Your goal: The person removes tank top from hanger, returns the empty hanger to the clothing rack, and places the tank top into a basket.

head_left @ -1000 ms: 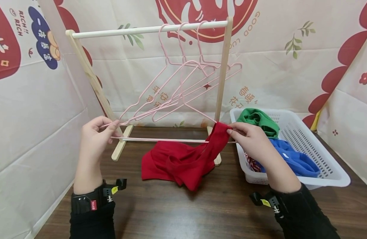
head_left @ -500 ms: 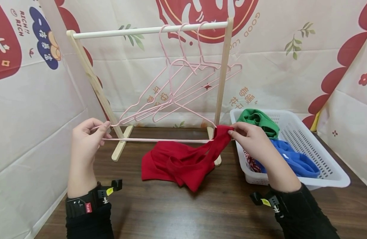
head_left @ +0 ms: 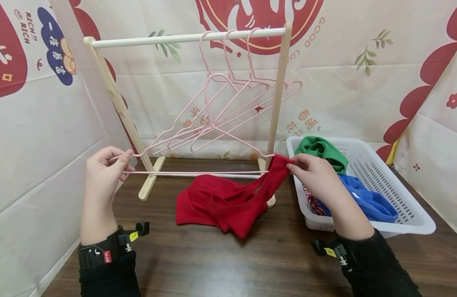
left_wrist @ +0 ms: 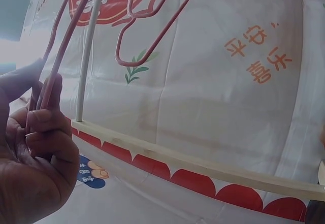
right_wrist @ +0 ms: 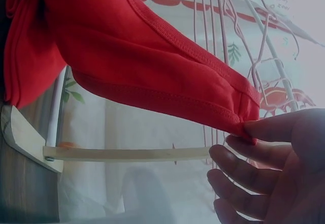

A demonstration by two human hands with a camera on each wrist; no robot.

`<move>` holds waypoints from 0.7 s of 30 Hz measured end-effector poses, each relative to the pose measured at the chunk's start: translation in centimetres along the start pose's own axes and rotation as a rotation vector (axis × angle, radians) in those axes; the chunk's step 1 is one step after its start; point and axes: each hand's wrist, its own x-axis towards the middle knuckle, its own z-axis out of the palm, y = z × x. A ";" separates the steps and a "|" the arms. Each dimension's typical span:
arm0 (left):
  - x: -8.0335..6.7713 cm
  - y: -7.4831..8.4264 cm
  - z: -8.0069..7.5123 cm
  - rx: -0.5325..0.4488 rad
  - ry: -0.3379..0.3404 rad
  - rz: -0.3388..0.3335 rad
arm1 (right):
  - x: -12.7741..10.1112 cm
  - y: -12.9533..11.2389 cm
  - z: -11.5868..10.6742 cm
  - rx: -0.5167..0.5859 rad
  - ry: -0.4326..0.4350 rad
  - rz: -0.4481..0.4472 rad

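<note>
My left hand [head_left: 103, 175] pinches the left end of a pink clothes hanger [head_left: 139, 172], whose hook points up. In the left wrist view, its wires [left_wrist: 67, 36] pass between my thumb and curled fingers. Between thumb and index finger, my right hand [head_left: 313, 175] holds the shoulder strap of a red tank top [head_left: 221, 202], pulling it up and right. The right wrist view shows the strap [right_wrist: 167, 76] stretched flat, pinched at its upper edge. The hanger's right end meets the strap, and its tip is hidden by the cloth. The tank top's body lies crumpled on the table.
A wooden clothes rack [head_left: 284, 82] stands behind, with several pink hangers [head_left: 202, 57] hooked over its white rail [head_left: 146, 40]. To the right, a white plastic basket [head_left: 410, 225] holds green cloth [head_left: 323, 152], blue cloth [head_left: 373, 202] and a red-and-white striped piece [head_left: 313, 202].
My left hand has moved left with the hanger, so the bar's right end no longer sticks out past the strap. My right hand has shifted slightly right, stretching the strap.
</note>
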 end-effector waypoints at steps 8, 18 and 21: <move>0.1 -0.1 -0.4 0.077 0.023 0.002 | 0.2 0.5 0.0 -0.060 0.009 0.014; 0.2 0.3 -0.4 0.057 0.104 -0.039 | 0.3 1.2 0.5 -0.086 -0.001 0.010; 0.2 0.3 -0.4 -0.018 0.126 -0.046 | 0.3 1.2 0.6 -0.084 -0.006 0.002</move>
